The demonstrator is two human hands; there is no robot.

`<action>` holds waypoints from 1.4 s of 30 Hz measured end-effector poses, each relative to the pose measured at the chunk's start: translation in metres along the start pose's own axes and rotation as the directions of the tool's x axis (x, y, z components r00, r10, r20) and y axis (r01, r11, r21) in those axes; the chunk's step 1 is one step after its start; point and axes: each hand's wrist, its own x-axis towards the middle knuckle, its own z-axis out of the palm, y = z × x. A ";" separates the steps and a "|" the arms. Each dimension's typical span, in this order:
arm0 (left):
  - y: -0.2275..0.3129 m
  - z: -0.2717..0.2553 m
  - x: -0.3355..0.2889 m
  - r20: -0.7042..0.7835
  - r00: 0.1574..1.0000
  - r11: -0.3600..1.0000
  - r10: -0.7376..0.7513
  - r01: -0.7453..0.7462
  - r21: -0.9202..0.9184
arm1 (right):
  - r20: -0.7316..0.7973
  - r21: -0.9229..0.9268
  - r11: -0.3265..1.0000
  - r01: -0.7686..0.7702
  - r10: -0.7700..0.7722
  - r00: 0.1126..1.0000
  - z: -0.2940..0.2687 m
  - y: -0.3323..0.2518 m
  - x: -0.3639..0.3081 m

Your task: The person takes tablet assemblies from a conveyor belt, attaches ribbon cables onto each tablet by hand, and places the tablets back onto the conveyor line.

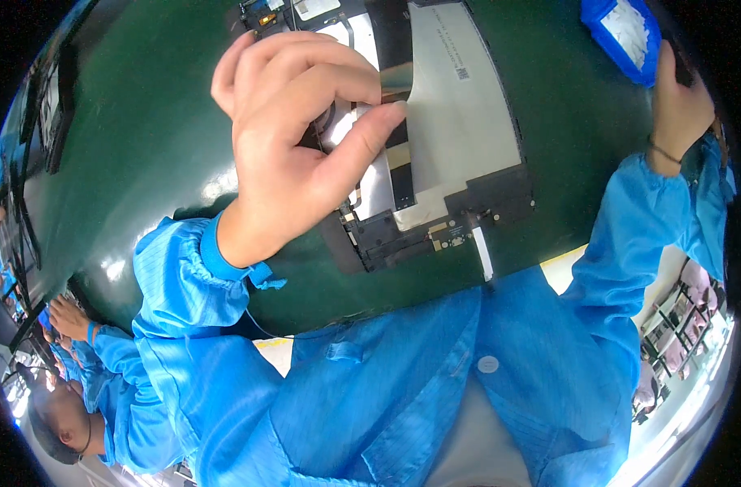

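An opened tablet-like device (468,122) lies on the green work surface, with a pale silver panel, black frame and small circuit parts showing. Over its left part is my left hand (285,130), thumb and forefinger drawn together in a pinch. Their tips are at a black strip (401,174) running along the device; whether they grip it is hidden. A white strip (483,253) sticks out past the device's near edge. At the far right, my right hand (683,109) is beside a blue tray (604,40) of white pieces (628,32). Its fingers are partly lost in the dark rim.
The green work surface (135,138) spreads around the device, its near edge close to my body. Dark equipment (56,109) stands along the left. Another person in blue (119,390) works at lower left, a hand (68,316) near the table edge.
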 end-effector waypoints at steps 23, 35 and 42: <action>0.002 -0.002 -0.010 0.010 0.998 0.957 -0.054 0.049 0.286 | 0.179 0.837 0.485 0.254 -0.681 0.710 -0.026 -0.130 -0.003; 0.010 -0.013 -0.013 -0.042 0.996 0.966 0.082 -0.069 0.251 | 0.137 0.943 0.323 0.084 -0.605 0.784 -0.046 -0.128 -0.024; 0.051 0.028 -0.035 -0.519 0.727 0.887 0.450 -0.297 0.353 | 0.094 0.927 0.373 0.049 -0.355 0.930 -0.044 -0.161 -0.033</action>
